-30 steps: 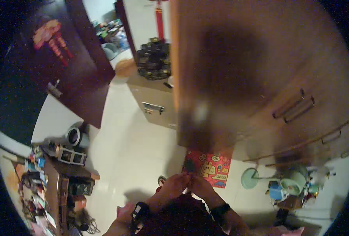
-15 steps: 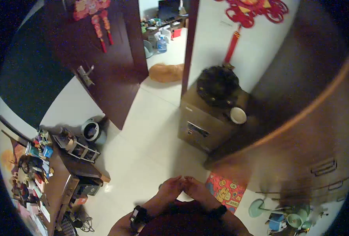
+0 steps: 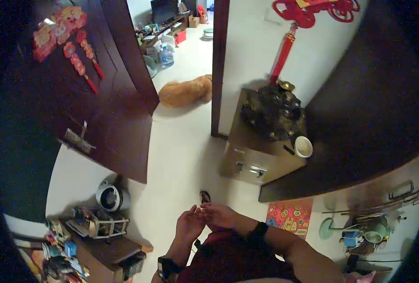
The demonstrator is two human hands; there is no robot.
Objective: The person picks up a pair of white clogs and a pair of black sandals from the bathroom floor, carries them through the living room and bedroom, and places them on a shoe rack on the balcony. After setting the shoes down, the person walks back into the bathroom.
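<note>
My left hand (image 3: 189, 224) and my right hand (image 3: 219, 215) are together in front of my body, low in the middle of the view. Their fingertips meet or overlap, with the fingers loosely curled and nothing visible between them. A dark band sits on each wrist. Just beyond the fingers a dark shoe (image 3: 204, 196) shows on the pale floor (image 3: 176, 155). To the right of the hands lies a red patterned mat (image 3: 288, 218).
An orange-furred animal (image 3: 186, 92) lies in the doorway beside the open dark door (image 3: 110, 104). A cabinet (image 3: 247, 162) at right bears a dark carved object (image 3: 273, 112) and a white bowl (image 3: 303, 147). Cluttered furniture (image 3: 108, 247) stands lower left.
The view has moved forward toward the doorway and tilted. My hands have shifted slightly left in view and now overlap more. A shoe has come into sight, and more of the animal shows.
</note>
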